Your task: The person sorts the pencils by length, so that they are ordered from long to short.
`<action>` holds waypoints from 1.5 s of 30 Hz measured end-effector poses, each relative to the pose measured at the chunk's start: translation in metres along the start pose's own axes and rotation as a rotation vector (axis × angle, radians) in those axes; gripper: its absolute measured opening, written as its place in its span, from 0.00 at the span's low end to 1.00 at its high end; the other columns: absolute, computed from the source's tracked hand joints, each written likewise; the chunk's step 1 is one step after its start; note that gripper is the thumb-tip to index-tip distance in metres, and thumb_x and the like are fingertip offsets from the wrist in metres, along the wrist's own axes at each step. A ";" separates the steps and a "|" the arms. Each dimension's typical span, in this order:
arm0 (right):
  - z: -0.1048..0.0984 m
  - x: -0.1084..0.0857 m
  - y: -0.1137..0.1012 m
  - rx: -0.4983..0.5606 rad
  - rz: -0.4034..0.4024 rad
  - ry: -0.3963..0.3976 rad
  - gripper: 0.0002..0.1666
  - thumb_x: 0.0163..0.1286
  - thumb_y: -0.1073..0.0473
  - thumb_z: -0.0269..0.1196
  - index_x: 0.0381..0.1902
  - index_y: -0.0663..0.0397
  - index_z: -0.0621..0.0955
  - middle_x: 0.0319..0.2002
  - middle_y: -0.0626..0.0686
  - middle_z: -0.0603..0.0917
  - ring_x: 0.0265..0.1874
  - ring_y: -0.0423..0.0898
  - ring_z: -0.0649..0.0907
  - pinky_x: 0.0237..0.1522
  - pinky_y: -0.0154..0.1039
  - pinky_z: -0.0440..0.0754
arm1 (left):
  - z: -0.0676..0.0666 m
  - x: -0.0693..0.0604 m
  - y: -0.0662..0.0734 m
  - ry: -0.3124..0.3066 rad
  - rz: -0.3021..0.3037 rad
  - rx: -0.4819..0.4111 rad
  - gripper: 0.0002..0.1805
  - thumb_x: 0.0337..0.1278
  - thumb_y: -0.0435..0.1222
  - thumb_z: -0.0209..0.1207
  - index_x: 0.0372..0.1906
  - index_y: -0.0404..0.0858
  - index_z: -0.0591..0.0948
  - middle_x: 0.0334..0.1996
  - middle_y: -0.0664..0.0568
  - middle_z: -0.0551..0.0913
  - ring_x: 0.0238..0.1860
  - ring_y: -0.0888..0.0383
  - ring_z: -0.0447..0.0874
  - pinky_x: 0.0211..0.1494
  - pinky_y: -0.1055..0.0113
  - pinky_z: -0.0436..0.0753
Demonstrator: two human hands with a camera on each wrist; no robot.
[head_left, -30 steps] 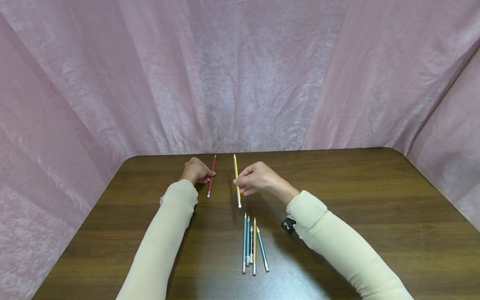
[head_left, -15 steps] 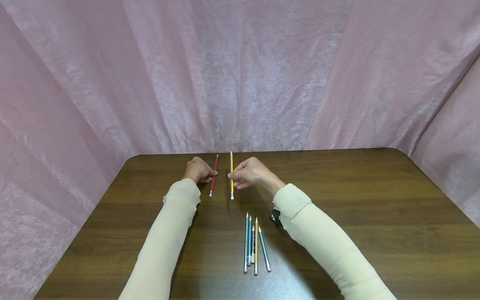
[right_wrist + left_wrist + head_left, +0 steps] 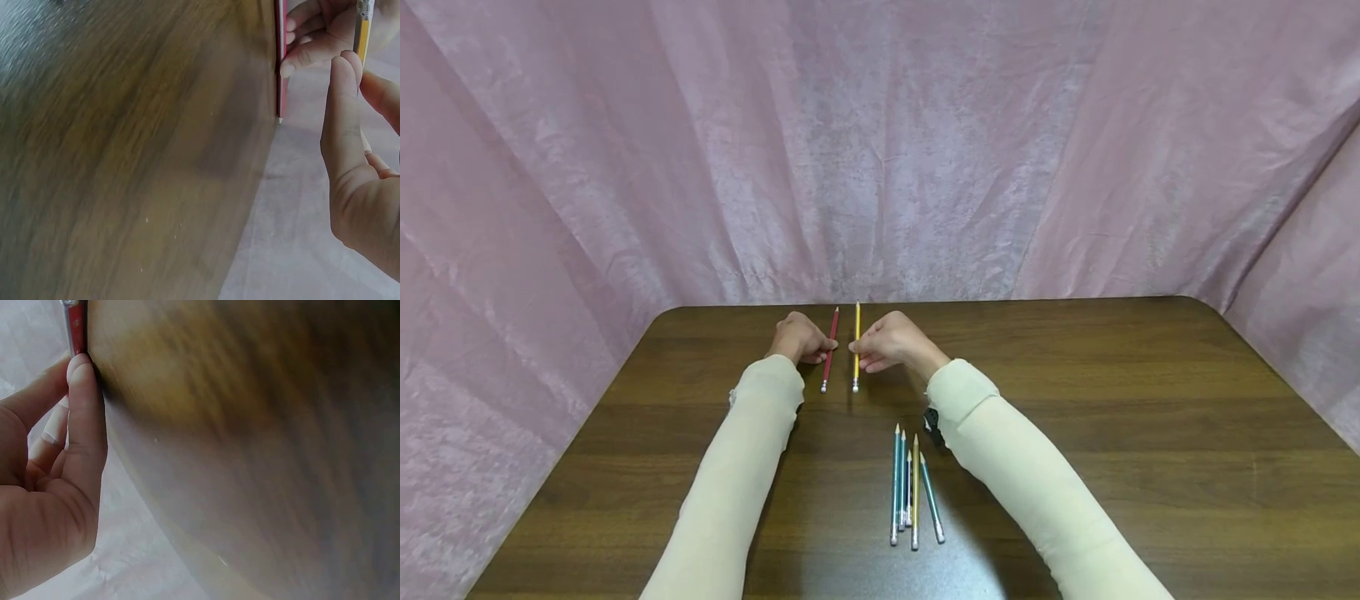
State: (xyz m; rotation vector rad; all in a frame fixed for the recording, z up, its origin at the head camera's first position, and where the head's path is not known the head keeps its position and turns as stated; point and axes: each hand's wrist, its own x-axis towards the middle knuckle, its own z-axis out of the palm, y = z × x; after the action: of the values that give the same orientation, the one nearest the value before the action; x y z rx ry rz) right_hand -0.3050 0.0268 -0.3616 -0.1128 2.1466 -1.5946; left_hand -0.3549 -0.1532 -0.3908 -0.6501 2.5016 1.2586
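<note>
Near the far edge of the table, my left hand (image 3: 801, 338) pinches a red pencil (image 3: 828, 369) between thumb and fingers, its white eraser end toward me. In the left wrist view only a short stretch of the red pencil (image 3: 75, 331) shows past the fingertips. Just to the right, my right hand (image 3: 893, 342) pinches a yellow pencil (image 3: 857, 325) by its middle, eraser end also toward me. A narrow gap separates the two pencils. The right wrist view has the yellow pencil (image 3: 362, 34) in the fingertips and the red pencil (image 3: 280, 69) against the tabletop behind it.
Closer to me on the brown wooden table (image 3: 1112, 400) lies a loose bundle of pencils: several teal ones (image 3: 896, 492), a dark one and a gold one (image 3: 915, 500). A pink curtain (image 3: 880, 167) hangs right behind the table's far edge.
My right hand has moved left and slightly away from me with the yellow pencil, bringing it near the red one. The left hand stays almost in place, still pinching the red pencil.
</note>
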 end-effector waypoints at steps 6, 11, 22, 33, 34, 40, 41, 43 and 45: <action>0.004 0.006 0.001 0.021 0.018 0.005 0.07 0.67 0.67 0.67 0.38 0.70 0.82 0.22 0.56 0.84 0.19 0.43 0.84 0.35 0.40 0.90 | -0.001 0.000 0.001 -0.013 -0.010 -0.015 0.11 0.51 0.29 0.73 0.34 0.27 0.83 0.26 0.39 0.83 0.11 0.62 0.79 0.25 0.71 0.87; 0.006 0.008 0.001 0.014 0.022 0.009 0.06 0.67 0.68 0.67 0.36 0.69 0.82 0.21 0.56 0.84 0.19 0.43 0.84 0.38 0.43 0.90 | -0.001 -0.001 0.001 -0.017 -0.001 -0.013 0.11 0.52 0.29 0.73 0.34 0.27 0.83 0.13 0.49 0.80 0.10 0.62 0.79 0.22 0.72 0.85; 0.007 0.013 -0.001 0.020 0.050 0.027 0.05 0.67 0.68 0.67 0.34 0.67 0.81 0.20 0.55 0.83 0.18 0.43 0.84 0.38 0.43 0.90 | 0.000 -0.004 0.001 -0.013 0.030 0.018 0.10 0.54 0.30 0.72 0.35 0.27 0.83 0.33 0.35 0.80 0.12 0.62 0.79 0.26 0.72 0.86; 0.014 0.020 -0.001 0.013 0.052 0.030 0.05 0.66 0.68 0.67 0.35 0.68 0.82 0.24 0.59 0.86 0.20 0.44 0.85 0.35 0.40 0.90 | -0.002 -0.004 -0.001 -0.008 0.023 0.021 0.10 0.53 0.30 0.73 0.33 0.27 0.85 0.24 0.39 0.83 0.12 0.62 0.80 0.24 0.72 0.86; 0.014 0.021 -0.001 0.018 0.054 0.032 0.05 0.66 0.69 0.67 0.35 0.68 0.82 0.24 0.59 0.85 0.20 0.44 0.85 0.35 0.40 0.90 | -0.002 -0.004 -0.001 -0.009 0.026 0.023 0.09 0.53 0.31 0.73 0.33 0.28 0.85 0.28 0.36 0.84 0.12 0.62 0.80 0.25 0.72 0.86; 0.015 0.024 0.000 0.020 0.067 0.048 0.05 0.66 0.69 0.67 0.35 0.68 0.82 0.21 0.57 0.83 0.19 0.44 0.84 0.35 0.40 0.90 | -0.002 -0.005 -0.001 -0.015 0.030 0.013 0.10 0.54 0.30 0.72 0.34 0.27 0.84 0.50 0.26 0.73 0.13 0.63 0.80 0.26 0.72 0.86; 0.015 0.024 0.000 0.018 0.069 0.051 0.05 0.66 0.69 0.67 0.35 0.68 0.82 0.20 0.56 0.83 0.19 0.44 0.84 0.34 0.40 0.90 | -0.002 -0.006 -0.001 -0.014 0.027 0.007 0.10 0.54 0.30 0.72 0.35 0.27 0.84 0.50 0.27 0.72 0.13 0.63 0.80 0.26 0.73 0.86; 0.015 0.025 0.001 0.017 0.071 0.057 0.05 0.67 0.69 0.67 0.34 0.68 0.82 0.19 0.55 0.83 0.18 0.43 0.84 0.33 0.39 0.90 | -0.001 -0.006 -0.001 -0.011 0.028 0.003 0.10 0.54 0.30 0.72 0.35 0.27 0.83 0.47 0.28 0.73 0.13 0.63 0.80 0.27 0.73 0.86; 0.014 0.026 0.001 0.018 0.074 0.064 0.05 0.67 0.69 0.67 0.34 0.68 0.82 0.19 0.55 0.83 0.18 0.43 0.83 0.33 0.39 0.90 | -0.001 -0.006 -0.001 -0.008 0.029 0.001 0.10 0.54 0.30 0.72 0.34 0.27 0.84 0.40 0.31 0.79 0.13 0.63 0.80 0.26 0.72 0.86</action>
State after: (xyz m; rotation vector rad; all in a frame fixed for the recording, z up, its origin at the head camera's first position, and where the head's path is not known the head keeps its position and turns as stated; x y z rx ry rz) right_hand -0.3217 0.0060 -0.3738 0.0231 2.1584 -1.5950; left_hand -0.3490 -0.1529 -0.3878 -0.6100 2.5133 1.2678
